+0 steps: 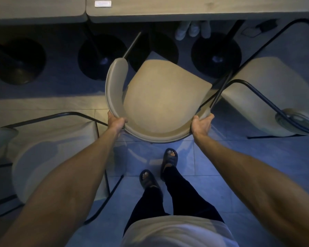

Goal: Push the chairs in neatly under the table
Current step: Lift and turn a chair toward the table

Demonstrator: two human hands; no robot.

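Note:
A beige chair [161, 97] with a curved grey backrest stands in front of me, turned at an angle to the wooden table [185, 11] along the top edge. My left hand [116, 122] grips the backrest's left side. My right hand [201, 126] grips the backrest's right side. The chair's seat lies short of the table edge, and its thin black legs reach toward the round table bases.
A second beige chair [48, 157] stands at my left and a third [271, 93] at my right, its black frame touching or crossing the middle chair's leg. Black round table bases [216, 54] sit under the table. Someone's white shoes [187, 31] show beneath it. My feet are on tiled floor.

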